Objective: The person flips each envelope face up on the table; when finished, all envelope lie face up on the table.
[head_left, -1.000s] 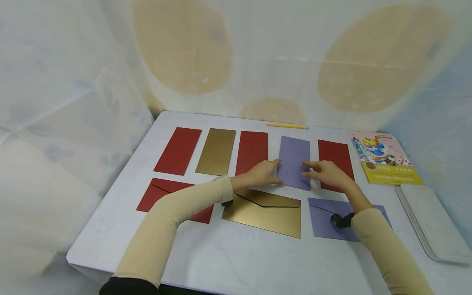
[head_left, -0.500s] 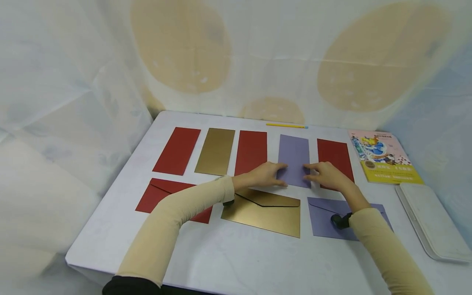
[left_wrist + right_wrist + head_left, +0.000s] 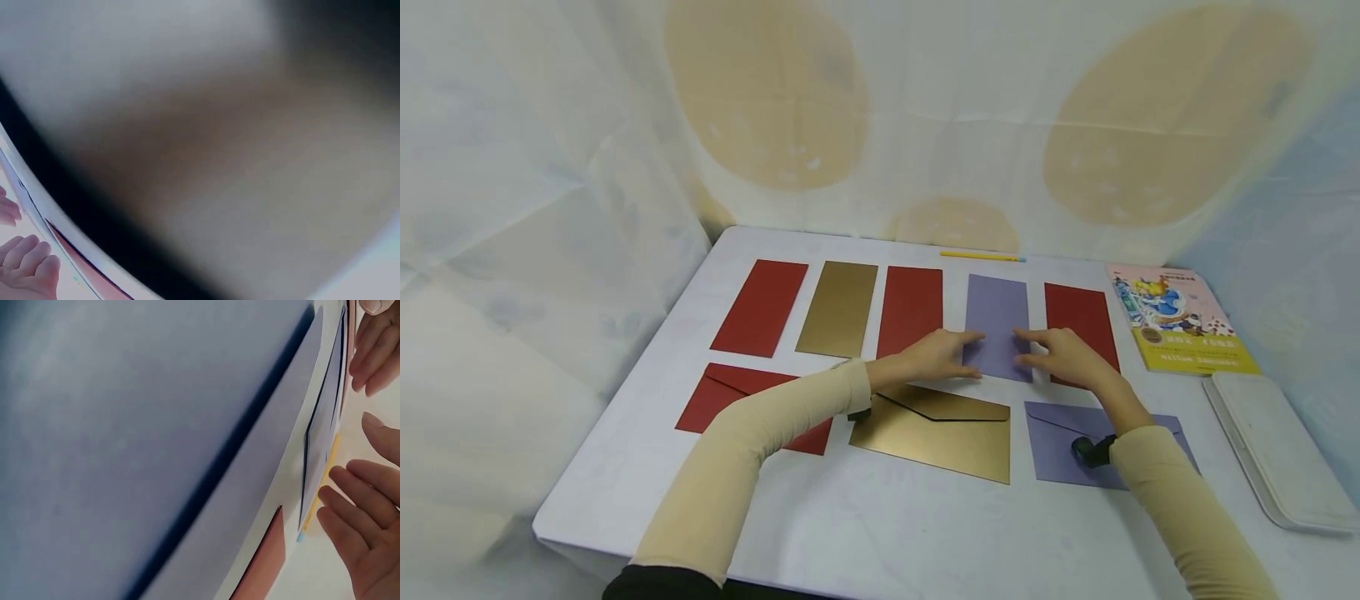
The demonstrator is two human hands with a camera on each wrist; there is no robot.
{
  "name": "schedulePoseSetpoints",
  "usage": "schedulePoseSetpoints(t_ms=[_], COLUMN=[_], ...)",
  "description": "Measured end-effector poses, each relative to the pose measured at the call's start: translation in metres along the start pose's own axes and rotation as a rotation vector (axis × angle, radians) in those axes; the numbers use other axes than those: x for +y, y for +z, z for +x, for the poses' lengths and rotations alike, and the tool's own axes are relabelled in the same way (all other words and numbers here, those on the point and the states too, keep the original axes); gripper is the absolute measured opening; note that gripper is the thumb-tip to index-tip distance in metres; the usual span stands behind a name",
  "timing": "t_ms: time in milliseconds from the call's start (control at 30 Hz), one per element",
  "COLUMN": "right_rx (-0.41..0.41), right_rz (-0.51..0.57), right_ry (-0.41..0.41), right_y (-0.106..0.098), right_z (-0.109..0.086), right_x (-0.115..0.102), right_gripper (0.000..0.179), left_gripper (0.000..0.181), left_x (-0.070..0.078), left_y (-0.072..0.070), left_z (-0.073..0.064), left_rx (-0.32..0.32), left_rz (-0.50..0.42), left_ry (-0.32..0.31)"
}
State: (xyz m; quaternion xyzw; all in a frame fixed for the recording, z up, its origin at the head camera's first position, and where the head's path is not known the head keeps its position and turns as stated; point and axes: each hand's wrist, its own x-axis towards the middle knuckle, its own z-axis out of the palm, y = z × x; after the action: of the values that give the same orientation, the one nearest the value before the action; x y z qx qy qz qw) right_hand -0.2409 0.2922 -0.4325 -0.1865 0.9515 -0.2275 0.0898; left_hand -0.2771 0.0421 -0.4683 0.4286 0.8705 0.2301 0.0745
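Observation:
In the head view, a flat purple envelope (image 3: 995,317) lies in the back row between my two hands. My left hand (image 3: 931,354) reaches over its left edge, with forefinger and thumb extended. From the opposite side my right hand (image 3: 1063,354) meets the right edge, fingers pointing inward. The fingers of neither hand curl round the envelope. Beneath my left wrist is a gold envelope (image 3: 955,446) with its flap side up. A second purple envelope (image 3: 1067,467), flap up, lies under my right wrist. The right wrist view shows the right hand's fingers loosely extended near the envelope.
Red envelopes (image 3: 762,308) (image 3: 913,304) (image 3: 1078,321) and a gold envelope (image 3: 838,308) share the back row. A flap-up red envelope (image 3: 715,400) lies front left. A pencil (image 3: 981,256) lies behind; a picture book (image 3: 1183,317) and white case (image 3: 1277,450) stand right.
The purple envelope between the hands has shifted very slightly left. My left hand has moved a little rightward over its edge; the right hand stays nearly in place.

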Motion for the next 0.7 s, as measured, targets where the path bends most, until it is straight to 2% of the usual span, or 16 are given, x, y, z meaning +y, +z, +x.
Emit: schedulePoseSetpoints(t_ms=[200, 700], right_rx=[0.03, 0.059], right_rz=[0.025, 0.145], right_ry=[-0.014, -0.082], right_y=[0.001, 0.002], right_z=[0.002, 0.023], right_x=[-0.006, -0.034], right_gripper=[0.056, 0.055], left_gripper=[0.07, 0.071], left_x=[-0.008, -0.033], left_y=[-0.005, -0.027], left_z=[-0.012, -0.049], left_rx=[0.036, 0.11], left_rz=[-0.042, -0.092], left_ry=[0.022, -0.025])
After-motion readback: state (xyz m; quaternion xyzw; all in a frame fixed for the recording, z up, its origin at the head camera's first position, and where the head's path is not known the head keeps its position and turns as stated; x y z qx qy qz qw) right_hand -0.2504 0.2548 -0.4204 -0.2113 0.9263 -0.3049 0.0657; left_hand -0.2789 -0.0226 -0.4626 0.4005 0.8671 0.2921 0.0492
